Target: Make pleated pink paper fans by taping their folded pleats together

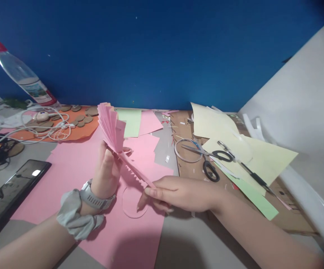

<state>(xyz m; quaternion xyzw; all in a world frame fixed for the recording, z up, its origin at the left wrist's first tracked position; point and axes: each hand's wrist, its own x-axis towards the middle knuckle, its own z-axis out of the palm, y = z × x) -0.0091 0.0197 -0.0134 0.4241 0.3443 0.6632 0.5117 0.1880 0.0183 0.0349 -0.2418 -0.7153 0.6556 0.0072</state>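
Note:
A pink pleated paper fan [113, 129] is up off the desk, its narrow folds spread at the top. Around its gathered base my left hand [106, 173] is closed; some fingers are hidden behind the paper. A narrow folded section of the same pink paper slants down to the right, and its end is pinched between the thumb and fingers of my right hand [178, 192]. Beneath both hands lie large pink paper sheets [72, 172]. A thin pale ring [134, 217] rests on them, just left of my right fingertips.
Right of my hands, black-handled scissors [211, 171], a pen [253, 175] and cream paper [215, 121] lie on cardboard [188, 170]. At left are a phone [16, 190], tangled white cables [58, 129] and a tilted bottle [24, 74]. A blue partition [162, 52] stands behind.

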